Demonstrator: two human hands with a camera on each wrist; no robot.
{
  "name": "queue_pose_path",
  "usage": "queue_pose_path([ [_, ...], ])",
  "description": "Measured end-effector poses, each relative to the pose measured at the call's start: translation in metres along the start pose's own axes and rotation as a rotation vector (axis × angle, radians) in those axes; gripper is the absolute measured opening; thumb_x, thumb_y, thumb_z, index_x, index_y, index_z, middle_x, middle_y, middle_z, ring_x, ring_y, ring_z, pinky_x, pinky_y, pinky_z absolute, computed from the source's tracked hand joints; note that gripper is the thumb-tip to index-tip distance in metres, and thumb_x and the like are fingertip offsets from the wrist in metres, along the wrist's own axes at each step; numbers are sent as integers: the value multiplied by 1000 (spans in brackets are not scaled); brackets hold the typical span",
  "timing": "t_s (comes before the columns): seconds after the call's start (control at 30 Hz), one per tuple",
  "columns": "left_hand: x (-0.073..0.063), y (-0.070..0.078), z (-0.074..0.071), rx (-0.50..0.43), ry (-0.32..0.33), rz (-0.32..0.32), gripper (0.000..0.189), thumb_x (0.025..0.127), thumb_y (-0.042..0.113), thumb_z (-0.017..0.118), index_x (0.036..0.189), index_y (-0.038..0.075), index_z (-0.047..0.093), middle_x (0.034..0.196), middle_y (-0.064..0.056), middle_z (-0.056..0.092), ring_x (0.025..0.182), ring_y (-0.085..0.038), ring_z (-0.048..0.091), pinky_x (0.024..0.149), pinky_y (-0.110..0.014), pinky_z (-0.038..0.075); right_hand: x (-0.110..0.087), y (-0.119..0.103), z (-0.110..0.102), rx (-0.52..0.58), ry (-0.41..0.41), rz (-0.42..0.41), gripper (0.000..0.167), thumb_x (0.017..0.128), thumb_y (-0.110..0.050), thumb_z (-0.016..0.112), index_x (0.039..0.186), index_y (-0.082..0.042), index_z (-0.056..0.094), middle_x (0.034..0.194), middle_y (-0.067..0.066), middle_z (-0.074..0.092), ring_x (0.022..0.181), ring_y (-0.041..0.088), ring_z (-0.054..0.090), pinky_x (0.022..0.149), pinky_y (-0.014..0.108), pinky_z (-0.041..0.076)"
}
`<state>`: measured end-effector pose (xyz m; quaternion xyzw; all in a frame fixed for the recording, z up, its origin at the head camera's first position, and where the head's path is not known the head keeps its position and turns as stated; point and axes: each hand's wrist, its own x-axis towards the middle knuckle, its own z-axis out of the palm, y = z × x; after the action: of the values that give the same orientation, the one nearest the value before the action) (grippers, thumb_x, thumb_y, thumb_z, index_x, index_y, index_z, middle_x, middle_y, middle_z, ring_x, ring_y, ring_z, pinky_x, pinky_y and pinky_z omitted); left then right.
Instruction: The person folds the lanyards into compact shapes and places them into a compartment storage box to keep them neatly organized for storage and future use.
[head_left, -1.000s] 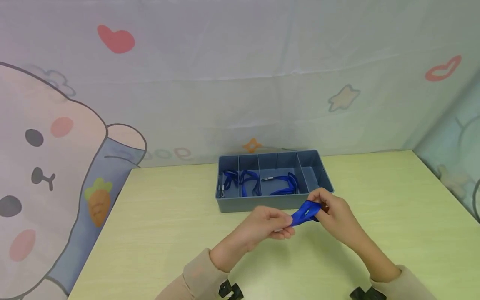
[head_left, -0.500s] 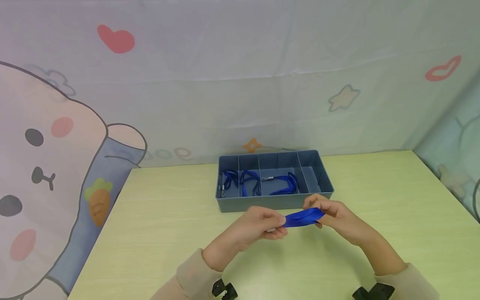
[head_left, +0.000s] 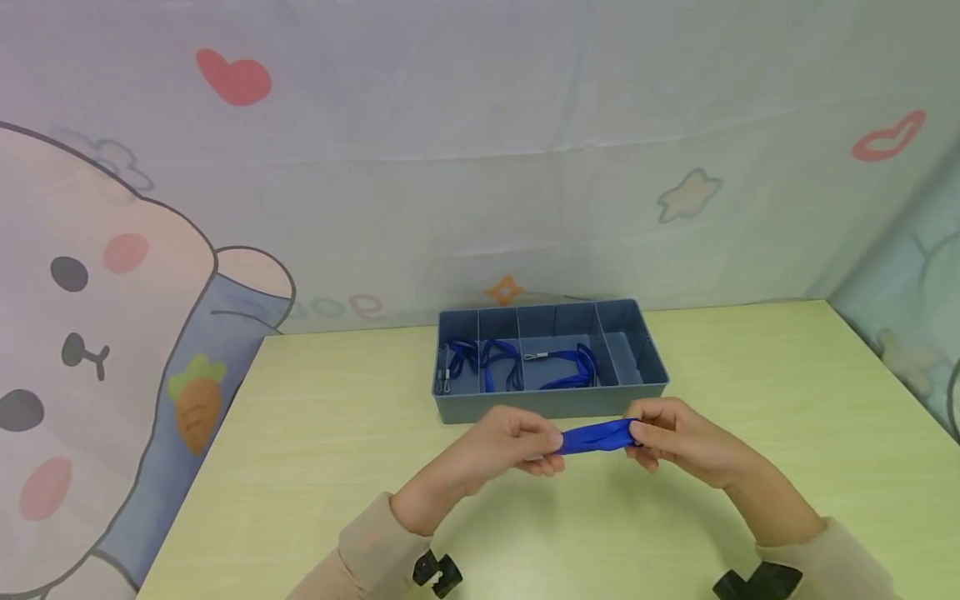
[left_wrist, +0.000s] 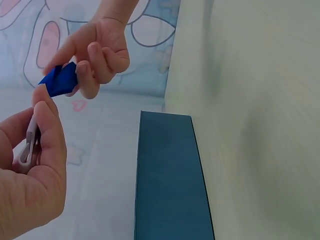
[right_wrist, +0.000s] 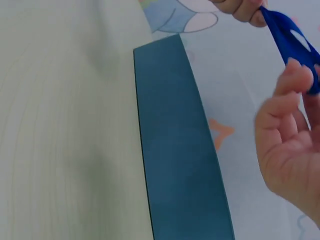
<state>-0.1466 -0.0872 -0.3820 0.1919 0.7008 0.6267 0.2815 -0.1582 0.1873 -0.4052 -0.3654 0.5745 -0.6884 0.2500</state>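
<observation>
A folded blue lanyard (head_left: 596, 437) is stretched between both hands, in front of the divided box and above the table. My left hand (head_left: 498, 446) pinches its left end between thumb and fingers. The lanyard's metal clip (left_wrist: 31, 142) lies within that hand, as the left wrist view shows. My right hand (head_left: 686, 440) pinches the other end, thumb on the near side. In the right wrist view the lanyard (right_wrist: 290, 37) runs as a flattened loop from one hand to the other, with a narrow gap between its layers.
A grey-blue divided box (head_left: 525, 407) stands near the back of the table (head_left: 337, 417). Blue lanyards lie in its left compartment, the one beside it and the wide one, where a metal clip (head_left: 536, 357) shows. Behind hangs a printed cloth (head_left: 480, 150).
The bunched, twisted lanyard is now pulled out longer and flatter. My left hand has moved a little left, and my right hand has changed its grip and shifted slightly down and right.
</observation>
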Motion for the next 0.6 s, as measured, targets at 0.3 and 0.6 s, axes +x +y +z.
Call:
queue_pose_path([
  [0.3, 0, 3, 4, 1, 27, 25, 22, 92, 10, 58, 101, -8, 66, 80, -12, 68, 72, -12, 65, 75, -33, 56, 3, -1, 12, 40, 308, -86, 31, 96, 5, 44, 99, -12, 71, 82, 0, 70, 69, 8, 66, 64, 19, 54],
  [0.6, 4, 1, 6, -11, 119, 42, 19, 90, 7, 60, 99, -9, 67, 81, -16, 69, 72, -16, 68, 75, -36, 56, 8, -10, 28, -239, 614, 11, 13, 89, 0, 60, 92, -3, 72, 75, 1, 70, 67, 13, 68, 64, 25, 56],
])
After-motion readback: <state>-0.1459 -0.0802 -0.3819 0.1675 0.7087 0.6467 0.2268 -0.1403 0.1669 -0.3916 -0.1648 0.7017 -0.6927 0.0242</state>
